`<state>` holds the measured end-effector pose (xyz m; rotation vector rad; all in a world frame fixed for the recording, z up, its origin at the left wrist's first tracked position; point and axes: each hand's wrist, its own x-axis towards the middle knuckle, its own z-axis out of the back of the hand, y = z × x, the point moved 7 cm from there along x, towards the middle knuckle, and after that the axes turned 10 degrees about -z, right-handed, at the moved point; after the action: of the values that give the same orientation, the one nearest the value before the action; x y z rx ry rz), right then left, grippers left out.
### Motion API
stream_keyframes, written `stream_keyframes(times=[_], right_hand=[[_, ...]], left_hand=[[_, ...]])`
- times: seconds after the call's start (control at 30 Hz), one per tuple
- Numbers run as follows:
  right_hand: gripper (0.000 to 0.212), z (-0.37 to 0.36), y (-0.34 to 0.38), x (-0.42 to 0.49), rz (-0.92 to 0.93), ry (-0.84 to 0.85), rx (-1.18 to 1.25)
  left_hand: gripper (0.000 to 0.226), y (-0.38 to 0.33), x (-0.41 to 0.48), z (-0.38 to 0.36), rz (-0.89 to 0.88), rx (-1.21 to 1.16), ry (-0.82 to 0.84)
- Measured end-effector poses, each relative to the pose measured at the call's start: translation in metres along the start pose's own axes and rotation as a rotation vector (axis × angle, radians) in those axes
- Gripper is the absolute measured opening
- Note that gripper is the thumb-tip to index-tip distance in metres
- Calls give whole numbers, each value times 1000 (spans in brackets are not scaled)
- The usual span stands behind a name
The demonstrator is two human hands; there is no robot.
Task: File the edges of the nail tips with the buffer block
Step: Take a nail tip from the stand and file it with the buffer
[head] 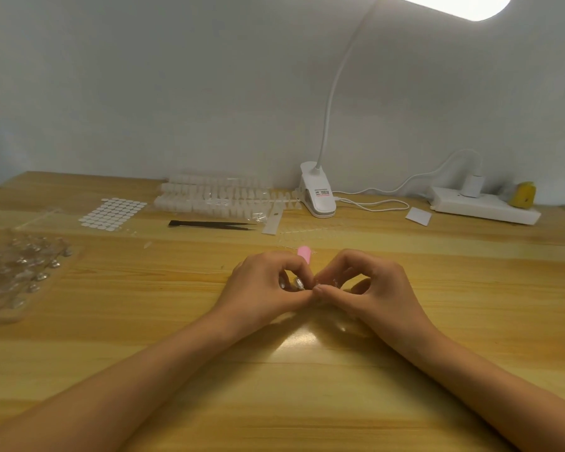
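Both hands meet over the middle of the wooden table [177, 321]. My left hand [265, 285] has its fingers curled round the pink buffer block [304, 252], whose far end sticks up past the fingers. My right hand [369, 285] pinches a small clear nail tip [317, 283] between thumb and forefinger, right against the block. The tip is nearly hidden by the fingertips.
Strips of clear nail tips [216, 197] lie at the back, black tweezers [209, 224] in front of them. A sheet of adhesive tabs [111, 209] and a plastic tray of stands [17, 269] are to the left. A clip lamp [317, 190] and a power strip [483, 207] stand at the back right.
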<state>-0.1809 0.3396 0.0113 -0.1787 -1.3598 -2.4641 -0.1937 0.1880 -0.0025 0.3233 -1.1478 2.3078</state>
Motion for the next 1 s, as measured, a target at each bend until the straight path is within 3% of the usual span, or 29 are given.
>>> stream_keyframes(times=[0.17,0.37,0.6,0.87,1.0], right_hand=[[9,3,8,-2,135,-48,-126],[9,3,5,-3,142,-72,-111],[10,2,4,-2,106,-70,-88],[11,-4,-10,1,-60,10,89],[10,-1,-10,3,-61,20,57]], left_hand=[[17,-1,1,-1,-14,-7,6],[16,2,1,-1,-12,-19,-12],[14,3,1,-1,-9,-9,3],[15,-1,0,-1,-8,24,0],[21,1,7,3,55,51,176]])
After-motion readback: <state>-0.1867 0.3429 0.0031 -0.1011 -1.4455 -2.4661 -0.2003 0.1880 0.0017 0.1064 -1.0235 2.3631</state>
